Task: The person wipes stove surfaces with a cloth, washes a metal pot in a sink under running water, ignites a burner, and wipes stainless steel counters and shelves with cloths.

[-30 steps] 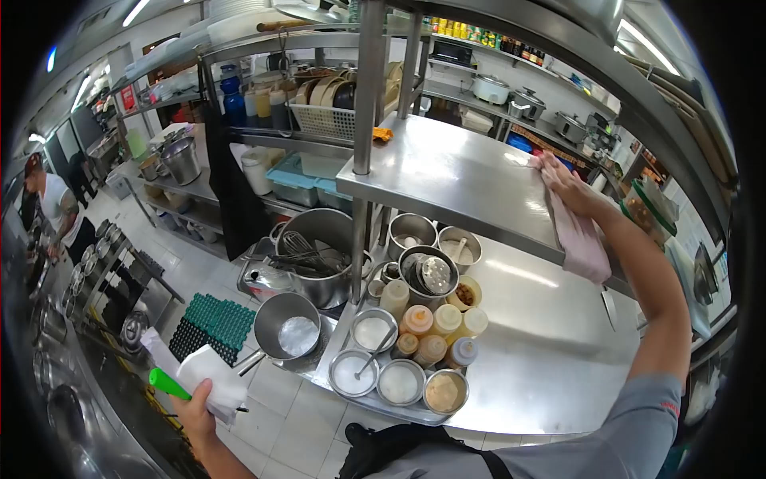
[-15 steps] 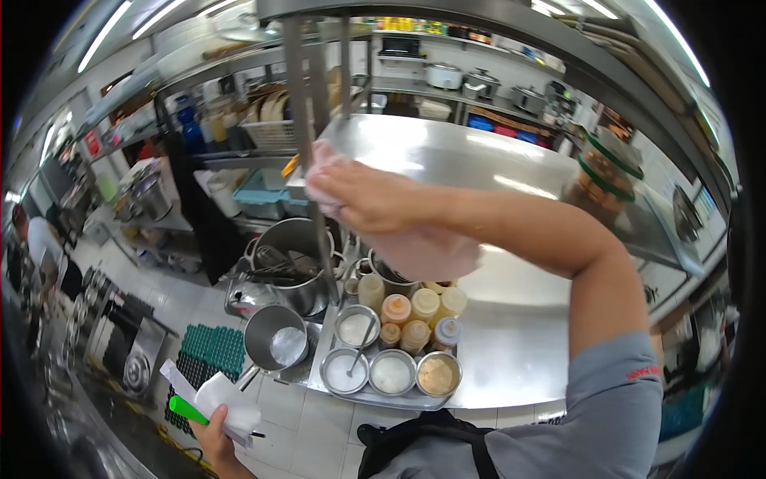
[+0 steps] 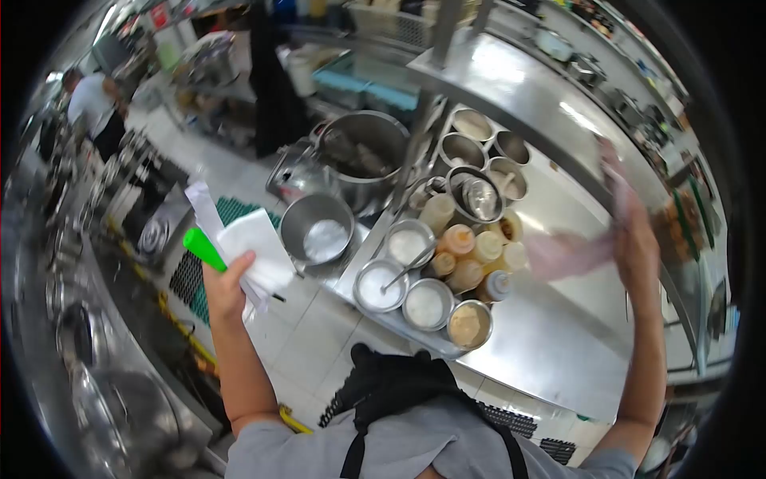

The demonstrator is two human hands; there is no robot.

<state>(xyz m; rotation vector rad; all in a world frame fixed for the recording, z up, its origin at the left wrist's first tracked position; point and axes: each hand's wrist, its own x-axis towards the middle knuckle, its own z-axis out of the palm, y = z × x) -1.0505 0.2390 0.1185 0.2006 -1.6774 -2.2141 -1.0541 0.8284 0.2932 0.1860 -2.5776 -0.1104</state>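
My left hand (image 3: 227, 287) is closed around a bundle of white paper slips (image 3: 255, 247) and a bright green handle (image 3: 203, 249); what the handle belongs to is hidden by the paper. A thin black tip sticks out below the bundle. On the right, my right hand (image 3: 637, 243) grips a pale pink cloth (image 3: 576, 254), blurred by motion, at the front edge of the raised steel shelf (image 3: 531, 100). Part of the cloth hangs below that shelf, over the steel counter (image 3: 550, 343).
Squeeze bottles (image 3: 457, 239) and steel bowls of powder (image 3: 427, 304) stand on the counter's left end. A saucepan (image 3: 317, 227) and a large stockpot (image 3: 363, 148) are beside it. Green-lidded jars (image 3: 686, 219) sit at right. A person (image 3: 94, 108) stands far left.
My right hand has moved with the cloth from the shelf's left post to its right side. My left hand has risen, still holding the papers and green handle. The view has turned left and down.
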